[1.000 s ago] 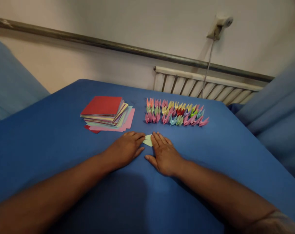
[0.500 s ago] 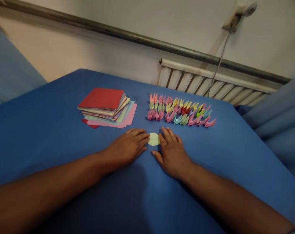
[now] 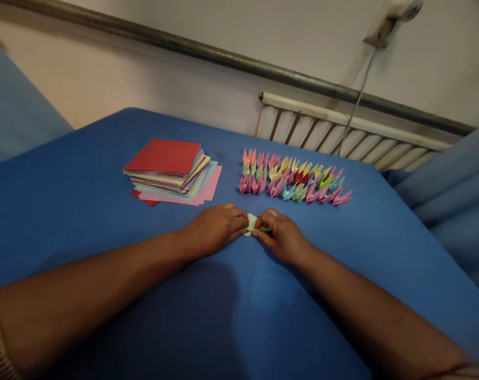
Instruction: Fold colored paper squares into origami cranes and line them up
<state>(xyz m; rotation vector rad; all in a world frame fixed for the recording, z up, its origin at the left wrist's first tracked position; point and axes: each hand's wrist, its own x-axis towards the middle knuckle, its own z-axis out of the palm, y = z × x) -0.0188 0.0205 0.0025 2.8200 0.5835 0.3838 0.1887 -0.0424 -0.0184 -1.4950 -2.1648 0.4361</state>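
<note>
A small light-green folded paper (image 3: 251, 222) lies on the blue table, with both hands at its edges. My left hand (image 3: 217, 228) has its fingers drawn together, fingertips holding down the paper's left end; its thumb is mostly hidden. Thumb and forefinger of my right hand (image 3: 281, 234) pinch a flap on the right side, which stands slightly raised. Behind my right hand stand rows of folded paper cranes (image 3: 298, 179) in pink, yellow, green, red and blue. Beyond my left hand sits a stack of coloured paper sheets (image 3: 162, 157), red on top.
The table (image 3: 152, 327) has a blue cover and reaches back toward the wall. A white radiator (image 3: 314, 121) and a metal pipe (image 3: 223, 59) run along that wall. Blue curtains (image 3: 457, 195) hang at the right and left sides.
My right hand has gone from lying flat with fingers spread to pinching the paper's right flap. My left fingers have moved slightly right and curled over the paper's left end.
</note>
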